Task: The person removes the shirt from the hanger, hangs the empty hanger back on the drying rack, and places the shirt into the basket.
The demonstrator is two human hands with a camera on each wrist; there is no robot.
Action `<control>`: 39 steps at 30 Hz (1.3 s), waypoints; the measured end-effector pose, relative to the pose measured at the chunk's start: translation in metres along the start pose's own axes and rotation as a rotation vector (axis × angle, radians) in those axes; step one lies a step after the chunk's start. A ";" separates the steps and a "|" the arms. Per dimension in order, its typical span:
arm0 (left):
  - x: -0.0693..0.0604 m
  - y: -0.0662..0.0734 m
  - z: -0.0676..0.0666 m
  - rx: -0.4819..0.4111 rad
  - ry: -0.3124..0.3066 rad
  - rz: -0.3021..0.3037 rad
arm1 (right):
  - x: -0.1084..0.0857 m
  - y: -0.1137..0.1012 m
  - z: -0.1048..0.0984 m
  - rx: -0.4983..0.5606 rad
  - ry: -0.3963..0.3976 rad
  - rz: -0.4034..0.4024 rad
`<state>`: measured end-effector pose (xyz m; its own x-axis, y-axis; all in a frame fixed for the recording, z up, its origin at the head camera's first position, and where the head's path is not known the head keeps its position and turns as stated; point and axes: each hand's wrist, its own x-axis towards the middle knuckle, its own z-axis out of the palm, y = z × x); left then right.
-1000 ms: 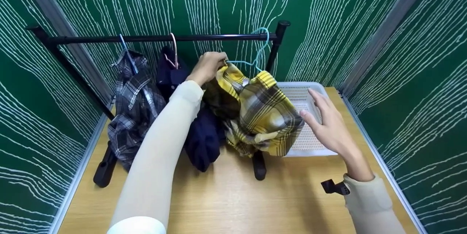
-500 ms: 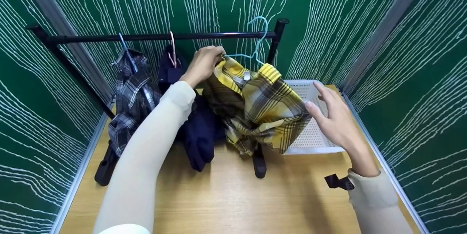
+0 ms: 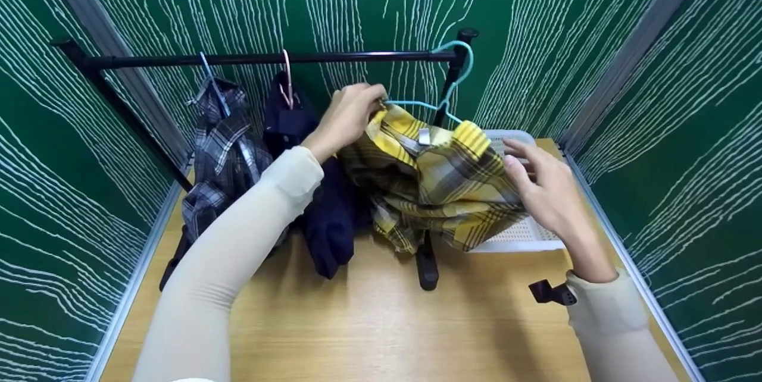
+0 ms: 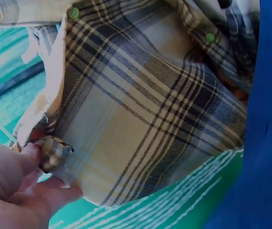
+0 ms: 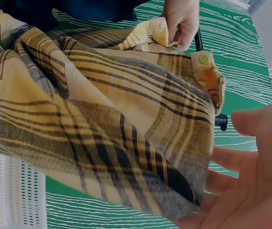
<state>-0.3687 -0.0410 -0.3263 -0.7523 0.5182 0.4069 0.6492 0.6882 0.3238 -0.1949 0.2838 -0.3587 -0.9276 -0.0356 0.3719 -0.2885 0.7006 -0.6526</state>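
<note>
A yellow-and-grey plaid shirt [image 3: 464, 185] hangs slanted on a light-blue hanger [image 3: 417, 102] near the right end of the rack. My left hand [image 3: 351, 114] pinches the shirt's collar area beside the hanger's left arm; in the left wrist view, thumb and fingers [image 4: 31, 157] grip bunched cloth there. The hook overlaps the rack's right post in the head view, and I cannot tell whether it touches the bar. My right hand [image 3: 547, 191] is beside the shirt's right side, fingers loosely extended. In the right wrist view its fingers [image 5: 226, 181] are against or just behind the cloth's edge.
A black rack [image 3: 369, 57] stands on the wooden table [image 3: 381, 334]. From it hang a dark plaid shirt [image 3: 223, 138] on a blue hanger and a navy garment [image 3: 327, 239] near a pink hanger [image 3: 288, 81]. A white basket [image 3: 524, 239] lies behind the yellow shirt. Green walls enclose the table.
The hanger hook rose above the bar, then came down and moved right. My left hand and the yellow shirt shifted right. My right hand moved slightly up and right, its fingers now more bent.
</note>
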 end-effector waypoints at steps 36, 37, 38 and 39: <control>-0.042 0.002 0.008 -0.100 -0.129 0.006 | -0.005 0.034 0.010 0.154 0.123 0.057; -0.042 0.002 0.007 -0.102 -0.122 0.008 | -0.005 0.033 0.010 0.155 0.125 0.054; -0.042 0.003 0.007 -0.102 -0.116 0.009 | -0.005 0.034 0.010 0.142 0.128 0.050; -0.042 0.003 0.008 -0.104 -0.108 0.010 | -0.005 0.034 0.010 0.128 0.139 0.035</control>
<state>-0.3362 -0.0566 -0.3486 -0.7500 0.5802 0.3176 0.6604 0.6298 0.4089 -0.2024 0.3004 -0.3897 -0.8986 0.0921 0.4289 -0.2924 0.6032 -0.7421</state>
